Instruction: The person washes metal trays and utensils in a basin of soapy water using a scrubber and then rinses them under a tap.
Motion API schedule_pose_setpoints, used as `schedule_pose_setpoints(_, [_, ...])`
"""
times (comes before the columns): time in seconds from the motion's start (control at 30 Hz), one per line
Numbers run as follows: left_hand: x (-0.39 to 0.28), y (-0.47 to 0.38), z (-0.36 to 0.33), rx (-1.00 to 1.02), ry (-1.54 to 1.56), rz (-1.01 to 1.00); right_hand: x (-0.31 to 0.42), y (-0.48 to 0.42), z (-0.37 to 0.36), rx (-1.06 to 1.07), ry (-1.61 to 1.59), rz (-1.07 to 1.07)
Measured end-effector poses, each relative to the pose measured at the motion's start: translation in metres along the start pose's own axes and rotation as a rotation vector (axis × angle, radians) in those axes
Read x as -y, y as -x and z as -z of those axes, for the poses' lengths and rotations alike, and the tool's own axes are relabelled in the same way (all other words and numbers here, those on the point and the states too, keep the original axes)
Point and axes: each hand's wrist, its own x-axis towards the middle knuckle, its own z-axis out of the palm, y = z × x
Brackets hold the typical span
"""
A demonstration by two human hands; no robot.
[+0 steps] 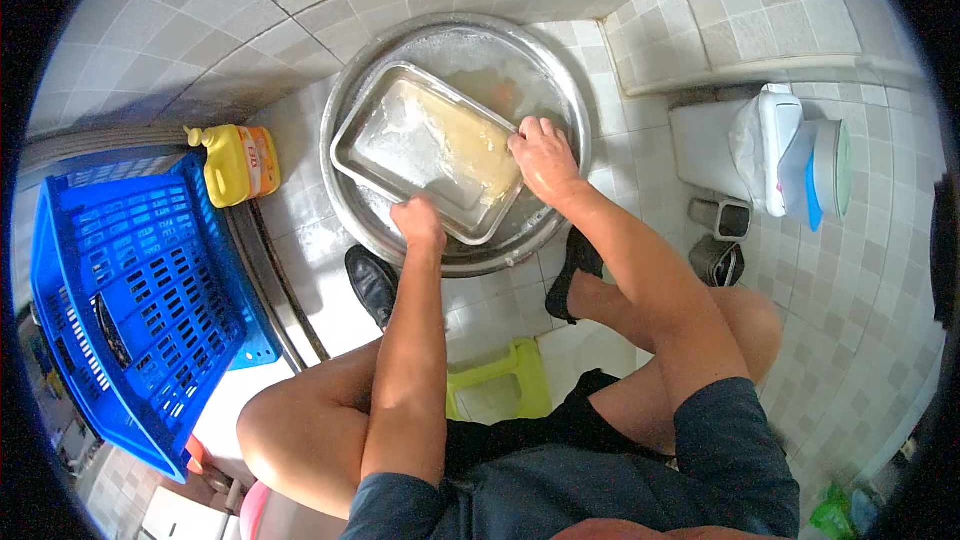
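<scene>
A large round metal basin (337,214) with cloudy, sudsy water stands on the tiled floor. Over it is a rectangular metal tray (379,136), tilted, with yellowish liquid and foam along one side. My left hand (420,220) grips the tray's near rim, its fingers closed around the edge. At the tray's right corner, my right hand (545,157) holds the rim with the fingers curled over it. A reddish-orange patch shows in the basin water beyond the tray; what it is cannot be told.
A yellow detergent jug (229,165) and a blue plastic basket (150,277) stand at the left. Below the basin is a green plastic stool (532,382). Tiled walls rise behind. To the right are a white container (780,150) and a small metal container (731,220).
</scene>
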Motion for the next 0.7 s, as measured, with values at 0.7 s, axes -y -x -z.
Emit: schedule_pose_setpoints(0.7, [0.008,0.013,0.018,0.223,-0.306,-0.133,0.007,-0.125,-0.019,-0.022,-0.734,-0.278])
